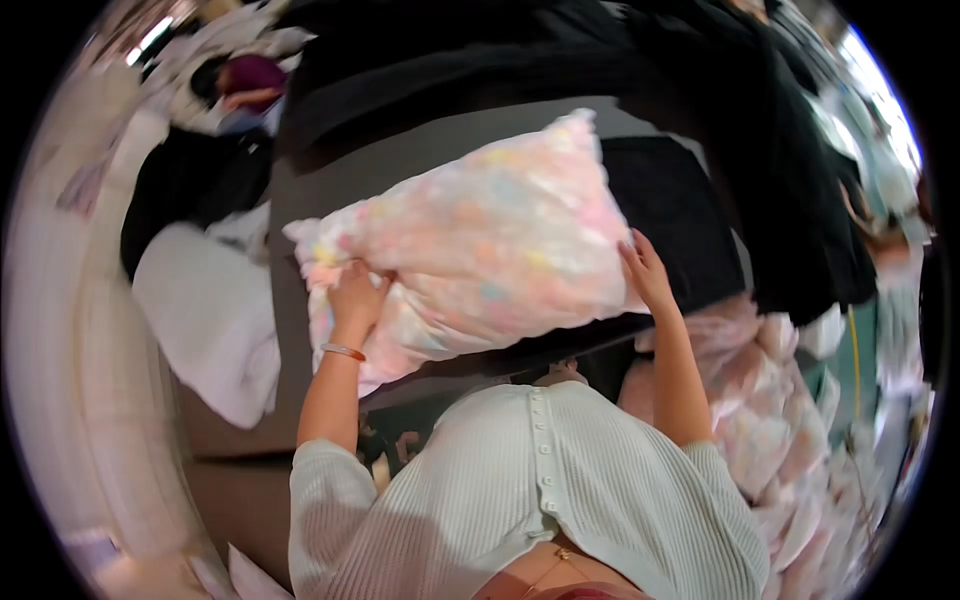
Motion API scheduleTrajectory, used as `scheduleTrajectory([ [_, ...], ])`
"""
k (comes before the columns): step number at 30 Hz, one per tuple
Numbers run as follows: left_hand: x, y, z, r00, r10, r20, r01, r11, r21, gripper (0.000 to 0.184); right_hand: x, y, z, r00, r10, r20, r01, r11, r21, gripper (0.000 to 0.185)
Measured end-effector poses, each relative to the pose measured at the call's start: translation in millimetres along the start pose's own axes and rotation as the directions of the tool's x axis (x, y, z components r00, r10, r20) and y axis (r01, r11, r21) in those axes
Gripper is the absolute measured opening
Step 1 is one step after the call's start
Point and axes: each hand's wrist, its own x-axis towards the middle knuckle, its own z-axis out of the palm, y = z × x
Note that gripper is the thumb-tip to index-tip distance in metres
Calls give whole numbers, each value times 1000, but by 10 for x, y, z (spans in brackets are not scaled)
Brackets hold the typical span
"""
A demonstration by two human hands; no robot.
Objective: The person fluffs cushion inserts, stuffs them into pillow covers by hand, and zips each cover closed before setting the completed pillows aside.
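Note:
A plump pillow (490, 245) with a soft pastel pattern of pink, yellow and blue lies slanted before me, its right end higher than its left. My left hand (358, 298) grips its near left part, and the fingers sink into a fold of the fabric. At the right end, my right hand (648, 272) holds the pillow's edge; part of the thumb and fingers shows against the side. Beneath the pillow are a dark grey table (390, 150) and a black cloth (670, 215).
Dark fabric (450, 65) is heaped along the table's far side and down its right. A white bundle (205, 320) sits at the left. Several pastel pillows (760, 430) are piled at lower right. Another person (250, 85) is at the far left.

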Motion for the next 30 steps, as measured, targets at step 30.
scheduleTrajectory([
  [30, 607, 1772, -687, 627, 505, -594, -666, 742, -72, 40, 329, -701, 239, 874, -476, -100, 391, 811, -436, 56],
])
